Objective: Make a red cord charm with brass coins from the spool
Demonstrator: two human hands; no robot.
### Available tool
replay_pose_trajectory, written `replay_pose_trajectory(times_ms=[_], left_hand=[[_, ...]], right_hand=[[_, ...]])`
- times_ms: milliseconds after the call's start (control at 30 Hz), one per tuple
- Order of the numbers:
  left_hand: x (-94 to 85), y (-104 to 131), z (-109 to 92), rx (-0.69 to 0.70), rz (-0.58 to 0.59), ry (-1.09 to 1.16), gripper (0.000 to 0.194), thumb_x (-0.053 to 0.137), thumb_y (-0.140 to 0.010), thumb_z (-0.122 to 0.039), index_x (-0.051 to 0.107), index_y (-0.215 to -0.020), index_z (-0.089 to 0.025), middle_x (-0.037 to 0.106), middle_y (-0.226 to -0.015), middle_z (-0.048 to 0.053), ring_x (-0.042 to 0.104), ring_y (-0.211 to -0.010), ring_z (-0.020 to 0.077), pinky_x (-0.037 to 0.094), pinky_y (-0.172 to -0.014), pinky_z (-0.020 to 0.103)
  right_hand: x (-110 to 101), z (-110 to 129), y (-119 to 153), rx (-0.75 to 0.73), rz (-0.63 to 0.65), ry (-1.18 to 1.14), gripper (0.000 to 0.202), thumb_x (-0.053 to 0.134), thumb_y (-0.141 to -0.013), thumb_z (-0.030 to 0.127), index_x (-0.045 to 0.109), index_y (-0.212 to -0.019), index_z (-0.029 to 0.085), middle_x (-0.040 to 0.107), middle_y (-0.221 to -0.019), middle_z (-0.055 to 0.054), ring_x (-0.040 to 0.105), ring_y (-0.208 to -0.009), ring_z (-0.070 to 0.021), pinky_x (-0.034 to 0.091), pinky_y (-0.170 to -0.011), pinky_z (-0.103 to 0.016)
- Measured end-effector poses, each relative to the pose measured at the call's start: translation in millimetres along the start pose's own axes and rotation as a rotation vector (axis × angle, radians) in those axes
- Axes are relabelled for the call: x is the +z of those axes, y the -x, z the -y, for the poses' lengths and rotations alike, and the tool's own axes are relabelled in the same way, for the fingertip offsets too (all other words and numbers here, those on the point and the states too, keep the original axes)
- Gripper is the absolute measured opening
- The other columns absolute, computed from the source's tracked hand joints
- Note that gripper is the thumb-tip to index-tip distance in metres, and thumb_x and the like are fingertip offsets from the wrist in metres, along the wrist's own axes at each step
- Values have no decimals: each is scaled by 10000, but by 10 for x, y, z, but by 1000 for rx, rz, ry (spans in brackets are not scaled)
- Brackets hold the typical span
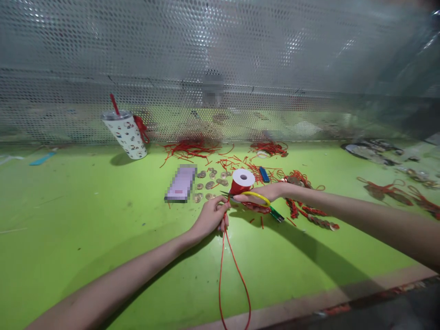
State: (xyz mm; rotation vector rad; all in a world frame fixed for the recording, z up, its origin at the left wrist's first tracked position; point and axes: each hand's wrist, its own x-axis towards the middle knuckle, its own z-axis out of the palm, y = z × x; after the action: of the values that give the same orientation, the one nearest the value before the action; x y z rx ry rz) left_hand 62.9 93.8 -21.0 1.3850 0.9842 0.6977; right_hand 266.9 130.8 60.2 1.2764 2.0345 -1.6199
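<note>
My left hand [209,217] is closed in a pinch on a thin red cord [246,288], which hangs below it in a long loop toward the table's front edge. In my right hand [270,192] is a pair of scissors with a yellow handle [258,195]. The blades point left and meet the cord just above my left fingertips; whether they are closed on it I cannot tell. A green lighter [277,214] sticks out beneath my right hand, perhaps also held. Right behind my hands stands a red cord spool [244,177] with a white end.
Several holed coins [209,185] lie beside a blurred-out phone [182,183]. A blue lighter [264,174], cord scraps [192,149] and knotted coin strings [309,213] lie behind and right. A patterned tumbler [127,135] with a straw stands back left, before a perforated sheet [165,101].
</note>
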Motion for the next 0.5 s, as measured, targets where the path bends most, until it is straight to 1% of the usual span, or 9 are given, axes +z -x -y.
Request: replay_pose_trajectory(times_ms=[133, 233, 300, 400, 500], left_hand=[[5, 11, 10, 6, 2, -15, 160, 501, -927, -327, 537, -877, -179, 591, -434, -36, 494, -289, 105, 358, -310, 159], [11, 38, 26, 41, 16, -36, 167, 506, -928, -322, 554, -866, -174, 592, -448, -37, 498, -302, 99, 392, -333, 165], [14, 57, 35, 68, 18, -43, 188, 506, -934, -336, 563, -867, -171, 593, -457, -36, 502, -312, 96, 410, -348, 168], [12, 69, 43, 67, 17, -32, 220, 502, -945, -379, 561, -903, -171, 598, -464, -35, 507, -315, 102, 405, -343, 171], [9, 61, 48, 54, 11, -26, 242, 512, -944, -409, 558, -933, -172, 602, -468, -36, 510, -314, 105, 400, -339, 171]], right_hand=[[0, -118, -56, 15, -43, -5, 637, 472, -811, 826, 439, -629, 216, 435, -555, 23, 457, -510, -137, 434, -490, -299], [-20, -222, -102, -26, -50, 41, 619, 504, -811, 800, 433, -631, 212, 415, -550, 40, 391, -492, -110, 392, -468, -272], [-40, -273, -130, -33, -54, 53, 602, 510, -818, 784, 431, -649, 211, 417, -555, 46, 381, -491, -105, 389, -470, -263], [-56, -297, -147, -44, -45, 75, 582, 471, -852, 763, 431, -671, 212, 420, -560, 47, 389, -492, -109, 386, -480, -262], [-19, -262, -60, -137, -51, 207, 576, 438, -891, 725, 424, -641, 207, 401, -552, 45, 354, -499, -103, 349, -497, -261]])
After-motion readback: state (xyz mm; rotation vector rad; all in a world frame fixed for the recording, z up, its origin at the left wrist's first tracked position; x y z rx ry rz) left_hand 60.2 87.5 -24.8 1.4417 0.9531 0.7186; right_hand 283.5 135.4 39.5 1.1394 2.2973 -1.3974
